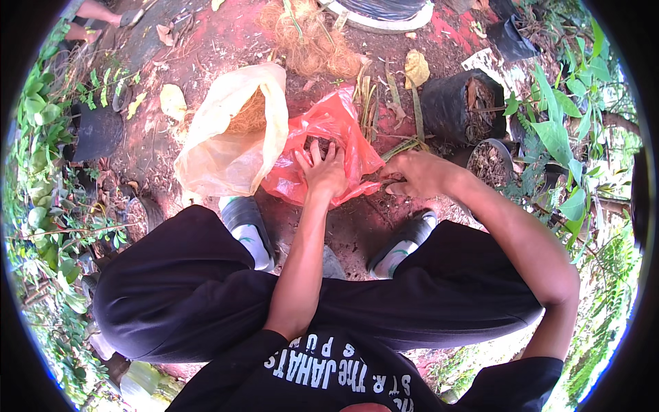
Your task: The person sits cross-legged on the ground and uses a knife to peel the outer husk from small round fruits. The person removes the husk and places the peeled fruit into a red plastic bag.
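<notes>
My left hand (325,172) reaches into a red plastic bag (337,118) on the ground. Its fingers are spread over dark, crumbly material (322,144) inside. My right hand (425,174) is low beside the bag's right edge, fingers curled at some dry, strap-like leaves (404,147). Whether it grips anything is hard to see. Left of the red bag, and touching it, a translucent yellowish plastic bag (219,159) gapes open with brown fibre (249,113) inside.
Loose coir-like fibre (309,41) lies beyond the bags, near a pale-rimmed round container (386,20). A black grow bag (448,105) lies tipped at the right, by a soil-filled pot (489,159). Leafy plants (561,118) crowd both sides. Another person's foot (131,18) shows far left.
</notes>
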Tool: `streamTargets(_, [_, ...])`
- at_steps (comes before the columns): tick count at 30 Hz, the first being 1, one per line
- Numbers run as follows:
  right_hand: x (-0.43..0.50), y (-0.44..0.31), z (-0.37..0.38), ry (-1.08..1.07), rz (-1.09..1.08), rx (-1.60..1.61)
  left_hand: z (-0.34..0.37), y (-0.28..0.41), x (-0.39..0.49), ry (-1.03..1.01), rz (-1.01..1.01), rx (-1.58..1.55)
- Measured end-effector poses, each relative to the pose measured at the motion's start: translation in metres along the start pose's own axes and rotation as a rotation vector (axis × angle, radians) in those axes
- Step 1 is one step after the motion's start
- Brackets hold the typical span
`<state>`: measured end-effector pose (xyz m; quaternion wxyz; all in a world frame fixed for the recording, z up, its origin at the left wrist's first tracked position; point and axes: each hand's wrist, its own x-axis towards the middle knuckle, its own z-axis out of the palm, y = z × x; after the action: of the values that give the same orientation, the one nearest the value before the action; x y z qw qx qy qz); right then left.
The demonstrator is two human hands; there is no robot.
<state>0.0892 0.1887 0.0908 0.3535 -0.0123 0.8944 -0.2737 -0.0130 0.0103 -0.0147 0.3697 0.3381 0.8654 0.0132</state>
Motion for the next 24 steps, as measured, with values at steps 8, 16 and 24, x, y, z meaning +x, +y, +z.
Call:
streamTargets(8, [-0.003, 0.007, 0.004, 0.019, -0.031, 0.047, 0.006, -0.003, -0.011, -0.025, -0.02, -0.082])
streamTargets(16, [-0.004, 0.001, -0.001, 0.035, -0.036, -0.029, 0.015, -0.007, 0.002, 0.254, -0.036, -0.158])
streamTargets(24, [-0.002, 0.006, -0.001, 0.04, -0.044, -0.044, 0.001, -0.013, 0.005, 0.058, -0.027, -0.041])
